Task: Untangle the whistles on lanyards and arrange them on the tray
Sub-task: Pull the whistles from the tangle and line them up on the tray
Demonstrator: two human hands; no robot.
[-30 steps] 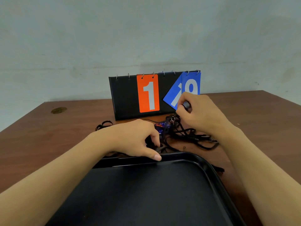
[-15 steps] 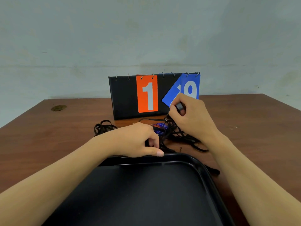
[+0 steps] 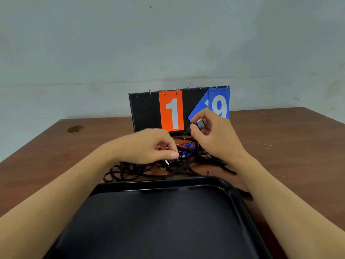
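The right hand (image 3: pixel 214 135) pinched a dark whistle (image 3: pixel 201 124) between thumb and fingers and held it above the far right of the tangle (image 3: pixel 179 165). The left hand (image 3: pixel 147 146) was curled down over the near left of that knot, its fingertips closed on something among the cords — which strand could not be told. The tangle lay on the table (image 3: pixel 280 146), between the tray (image 3: pixel 233 191) in front and the scoreboard (image 3: pixel 145 111) behind, with a blue patterned piece (image 3: pixel 186 148) at its middle and a loose coil trailing off to the left.

The main risk was judged to be tightening: the whistle's cord ran down into the knot, and a straight pull away from the left hand would likely cinch the loops rather than free them. A hard tug could also drag the whole bundle along the table, or lift it so that other whistles swung and snagged again. The scoreboard stood just behind the right hand — a wide pull backward might knock it or flip its cards. The tray held nothing that could be seen, so no whistle was yet arranged.
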